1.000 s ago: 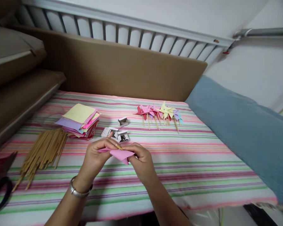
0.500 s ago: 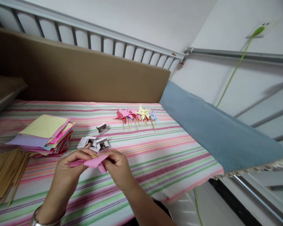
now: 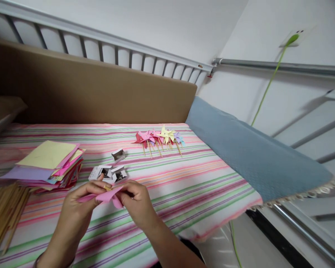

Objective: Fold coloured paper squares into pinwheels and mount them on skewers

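Observation:
Both my hands meet low in the view over a striped cloth (image 3: 184, 186). My left hand (image 3: 78, 203) and my right hand (image 3: 135, 201) are closed on a folded pink paper piece (image 3: 107, 195); a wooden stick tip (image 3: 108, 187) pokes up between the thumbs. Just beyond my fingers lie small open white boxes of pins (image 3: 108, 173). A stack of coloured paper squares (image 3: 48, 163) sits to the left, with a bundle of wooden sticks (image 3: 4, 212) in front of it. Several finished paper pinwheels (image 3: 159, 137) lie further back.
A brown cardboard sheet (image 3: 86, 89) leans against a white railing (image 3: 114, 48) behind the cloth. A blue cushion (image 3: 248, 149) lies to the right, along the wall. The cloth's edge drops off at the right front. A green cable (image 3: 268, 85) hangs on the wall.
The view has swung right, so the paper stack and sticks have slid towards the left edge. My hands keep hold of the pink paper and stick, with little change in grip.

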### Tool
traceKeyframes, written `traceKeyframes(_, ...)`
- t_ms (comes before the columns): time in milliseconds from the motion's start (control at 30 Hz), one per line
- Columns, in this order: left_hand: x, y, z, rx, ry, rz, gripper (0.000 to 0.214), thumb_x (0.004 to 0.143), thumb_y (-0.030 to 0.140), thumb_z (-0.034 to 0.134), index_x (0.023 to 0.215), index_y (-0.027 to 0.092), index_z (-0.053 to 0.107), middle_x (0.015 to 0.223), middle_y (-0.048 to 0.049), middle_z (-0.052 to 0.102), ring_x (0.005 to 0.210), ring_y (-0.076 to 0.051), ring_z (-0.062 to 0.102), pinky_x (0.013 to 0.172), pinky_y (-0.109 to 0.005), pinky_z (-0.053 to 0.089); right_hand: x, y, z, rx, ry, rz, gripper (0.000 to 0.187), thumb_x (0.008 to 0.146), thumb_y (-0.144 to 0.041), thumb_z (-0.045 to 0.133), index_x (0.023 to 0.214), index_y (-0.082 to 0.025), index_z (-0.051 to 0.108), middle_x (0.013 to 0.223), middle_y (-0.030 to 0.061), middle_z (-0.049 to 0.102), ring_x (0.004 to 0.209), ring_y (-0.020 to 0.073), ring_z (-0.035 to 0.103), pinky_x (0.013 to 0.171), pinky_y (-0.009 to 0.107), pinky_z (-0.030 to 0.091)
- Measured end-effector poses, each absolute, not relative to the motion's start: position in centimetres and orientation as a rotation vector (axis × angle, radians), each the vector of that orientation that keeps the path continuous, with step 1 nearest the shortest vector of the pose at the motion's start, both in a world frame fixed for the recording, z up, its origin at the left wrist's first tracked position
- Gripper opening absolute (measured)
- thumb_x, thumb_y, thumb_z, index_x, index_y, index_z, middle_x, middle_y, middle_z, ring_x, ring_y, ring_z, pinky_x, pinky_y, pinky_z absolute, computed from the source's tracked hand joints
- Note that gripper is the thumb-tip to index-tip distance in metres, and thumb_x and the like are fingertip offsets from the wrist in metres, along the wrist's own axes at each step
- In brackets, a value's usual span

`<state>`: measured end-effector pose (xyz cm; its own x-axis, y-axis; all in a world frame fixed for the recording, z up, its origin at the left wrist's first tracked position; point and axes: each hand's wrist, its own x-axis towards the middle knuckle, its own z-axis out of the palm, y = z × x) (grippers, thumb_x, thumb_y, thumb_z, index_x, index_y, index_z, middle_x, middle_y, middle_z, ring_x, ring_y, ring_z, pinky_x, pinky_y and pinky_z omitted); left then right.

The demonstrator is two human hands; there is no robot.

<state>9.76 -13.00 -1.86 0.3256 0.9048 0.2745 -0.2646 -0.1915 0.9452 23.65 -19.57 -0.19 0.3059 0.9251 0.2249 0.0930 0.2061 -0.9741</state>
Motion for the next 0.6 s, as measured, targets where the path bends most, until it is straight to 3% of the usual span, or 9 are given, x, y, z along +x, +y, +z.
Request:
traceKeyframes(133,10.2,-13.0,-2.0,1.225,0.674,1.143,0.011,0.059,0.023,0.076,0.062,0.019,0.066,0.07,-0.0016,0.066,0.077,-0.018,0.061,0.083,-0.032,0.046,23.9,-19.4,-0.5,-1.243,-1.109,0.86,0.017,0.072,-0.014,0.058,0.076,-0.02,0.073,0.069,-0.0007,0.064,0.062,0.0113,0.055,0.061,0.022,0.044)
traceKeyframes(267,10.5,-12.7,-2.2,0.981,0.758,1.135,0.022,0.055,0.017,0.078,0.072,0.018,0.063,0.068,0.0026,0.06,0.066,-0.011,0.056,0.066,-0.024,0.045,25.0,-19.5,-1.1,-1.273,-1.16,1.094,0.024,0.072,-0.015,0.053,0.089,-0.018,0.071,0.068,-0.0016,0.061,0.056,0.0088,0.05,0.053,0.021,0.04)
traceKeyframes(433,9.8,-11.9,-1.9,0.787,0.828,1.16,0.055,0.05,0.016,0.08,0.101,0.016,0.061,0.079,-0.0004,0.064,0.07,-0.013,0.058,0.065,-0.024,0.043,27.2,-19.9,-2.3,-1.463,-1.147,1.288,0.014,0.066,-0.023,0.061,0.076,-0.015,0.066,0.06,-0.0025,0.057,0.051,0.0095,0.052,0.053,0.023,0.043)
traceKeyframes(600,9.0,-11.5,-1.7,0.718,0.905,1.205,0.058,0.045,0.016,0.081,0.1,0.013,0.061,0.079,-0.0018,0.065,0.069,-0.013,0.058,0.064,-0.025,0.043,28.0,-19.7,-3.6,-1.634,-1.279,1.196,0.01,0.067,-0.024,0.061,0.066,-0.015,0.065,0.057,-0.0013,0.058,0.054,0.0109,0.053,0.054,0.023,0.04)
